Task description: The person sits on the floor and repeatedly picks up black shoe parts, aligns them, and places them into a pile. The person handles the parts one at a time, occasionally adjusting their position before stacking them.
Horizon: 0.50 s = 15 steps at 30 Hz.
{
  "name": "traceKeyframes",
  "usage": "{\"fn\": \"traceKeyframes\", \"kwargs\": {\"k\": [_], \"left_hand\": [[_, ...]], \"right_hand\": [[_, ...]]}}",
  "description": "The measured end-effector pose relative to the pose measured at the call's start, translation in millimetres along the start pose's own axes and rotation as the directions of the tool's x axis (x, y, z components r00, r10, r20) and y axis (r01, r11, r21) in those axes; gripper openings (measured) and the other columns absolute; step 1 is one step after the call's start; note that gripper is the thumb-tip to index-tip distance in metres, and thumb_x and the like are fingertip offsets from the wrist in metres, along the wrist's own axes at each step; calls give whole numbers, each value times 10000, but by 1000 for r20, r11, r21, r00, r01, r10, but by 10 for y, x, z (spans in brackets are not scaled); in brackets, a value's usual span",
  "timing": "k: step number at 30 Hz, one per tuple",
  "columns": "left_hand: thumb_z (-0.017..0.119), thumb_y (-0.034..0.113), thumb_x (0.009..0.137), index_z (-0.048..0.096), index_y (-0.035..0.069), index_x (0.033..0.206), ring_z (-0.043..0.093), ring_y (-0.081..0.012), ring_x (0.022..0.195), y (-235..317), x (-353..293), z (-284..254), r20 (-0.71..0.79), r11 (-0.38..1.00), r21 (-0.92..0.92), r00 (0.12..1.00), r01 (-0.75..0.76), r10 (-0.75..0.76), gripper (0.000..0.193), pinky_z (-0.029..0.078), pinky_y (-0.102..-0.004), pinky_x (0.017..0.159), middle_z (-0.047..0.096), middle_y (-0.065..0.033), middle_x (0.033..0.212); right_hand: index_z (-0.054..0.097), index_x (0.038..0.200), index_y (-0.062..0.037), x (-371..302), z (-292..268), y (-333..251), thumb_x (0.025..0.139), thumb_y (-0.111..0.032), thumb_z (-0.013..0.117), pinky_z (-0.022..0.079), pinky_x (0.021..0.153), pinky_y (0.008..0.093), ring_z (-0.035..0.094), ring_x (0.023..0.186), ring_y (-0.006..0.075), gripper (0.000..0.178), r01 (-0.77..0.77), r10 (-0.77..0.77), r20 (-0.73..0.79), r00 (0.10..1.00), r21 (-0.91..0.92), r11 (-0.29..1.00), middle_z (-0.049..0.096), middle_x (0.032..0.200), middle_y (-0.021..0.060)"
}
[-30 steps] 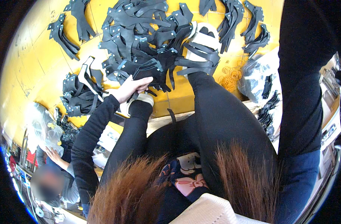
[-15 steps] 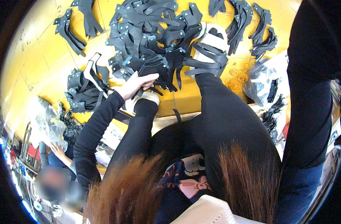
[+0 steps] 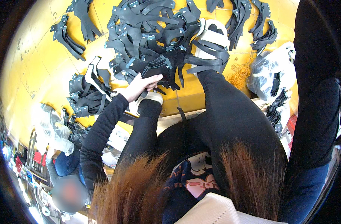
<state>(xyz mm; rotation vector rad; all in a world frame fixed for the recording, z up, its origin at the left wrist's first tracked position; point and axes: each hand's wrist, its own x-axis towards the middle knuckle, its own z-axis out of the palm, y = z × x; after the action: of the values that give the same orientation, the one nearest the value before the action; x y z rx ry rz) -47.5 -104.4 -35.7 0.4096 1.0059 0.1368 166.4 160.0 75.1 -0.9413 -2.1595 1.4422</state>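
Note:
My left hand point(image 3: 143, 86) is closed, fingers curled round the narrow ends of a bundle of black strips point(image 3: 152, 67). These are flat, bendy pieces with small pale labels at their wide ends, fanned out just beyond my hand. Past them lies a large heap of similar black strips point(image 3: 140, 26). The sleeve of my right arm point(image 3: 316, 74) runs up the right side, and my right hand is out of view. My feet are in white slippers point(image 3: 211, 41), and several black strips lie across the right one.
Beside my left foot sits another pile of strips point(image 3: 88, 99); more bundles point(image 3: 239, 22) lie at the far right. Orange rubber bands point(image 3: 238, 75) are heaped near a clear plastic bag point(image 3: 263, 74). Another person point(image 3: 68, 164) is at the lower left, beside a second bag point(image 3: 51, 128).
My view has shifted slightly, so the scene sits a little differently. My left hand stays on the bundle. The other person at the lower left has moved their hand and head.

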Motion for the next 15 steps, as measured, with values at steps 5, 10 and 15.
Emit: {"fn": "traceKeyframes", "kwargs": {"k": [5, 10, 15], "left_hand": [[636, 345, 932, 386, 162, 581, 321, -66, 526, -7, -15, 0, -37, 999, -25, 999, -24, 23, 468, 301, -254, 577, 364, 62, 559], [632, 301, 942, 467, 154, 681, 324, -48, 535, -50, 0, -3, 1, 999, -35, 999, -39, 39, 342, 272, -246, 539, 374, 70, 574], [653, 319, 927, 471, 154, 656, 337, -54, 536, -89, -5, 8, -10, 999, -42, 1000, -13, 13, 366, 292, -246, 548, 389, 64, 571]], "right_hand": [[605, 1173, -49, 4, 60, 30, 928, -247, 601, 486, 874, 312, 618, 985, 199, 316, 6, -6, 38, 999, -19, 1000, 654, 1119, 96], [608, 1172, -52, 18, 100, 85, 925, -252, 603, 485, 874, 314, 618, 985, 201, 318, 4, -2, 43, 999, -35, 999, 655, 1119, 96], [610, 1170, -54, 36, 122, 140, 922, -257, 606, 485, 875, 316, 619, 986, 203, 321, -2, 3, 26, 1000, -52, 999, 656, 1119, 96]]}}
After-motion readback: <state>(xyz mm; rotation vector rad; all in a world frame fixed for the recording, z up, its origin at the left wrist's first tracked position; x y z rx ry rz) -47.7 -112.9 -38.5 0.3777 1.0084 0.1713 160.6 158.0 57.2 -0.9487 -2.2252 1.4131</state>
